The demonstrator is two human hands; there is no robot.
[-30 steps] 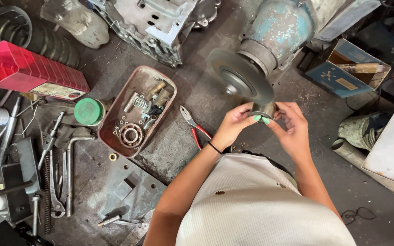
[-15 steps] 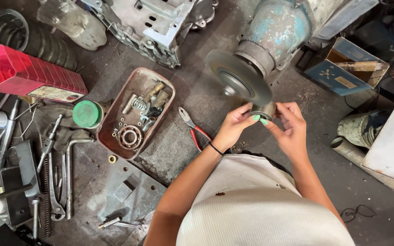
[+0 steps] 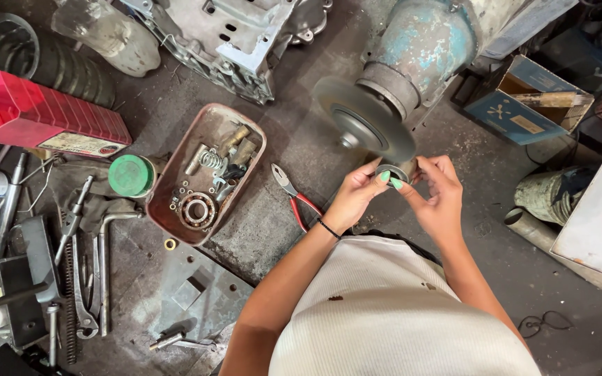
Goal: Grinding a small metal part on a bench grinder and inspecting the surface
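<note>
Greasy workshop floor (image 3: 301, 139), tools scattered all over. From my feed, the left hand (image 3: 354, 198) and right hand (image 3: 440, 198) pinch a small metal ring (image 3: 393, 172) between them, fingers closed on it from both sides, right at the lower edge of the grinder wheel (image 3: 364, 118), I guess to keep it steady against the disc. Red pliers (image 3: 294, 197) lie just beside the left wrist, and a parts tray (image 3: 175, 223) sits close by, handy to grab.

Soft, even daylight fills the scene with only faint shadows, detail staying sharp across the floor, while the grinding wheel (image 3: 365, 120) is smeared by motion blur, the pale metal casing (image 3: 245, 31) glares slightly, and the dark corners lose detail.
</note>
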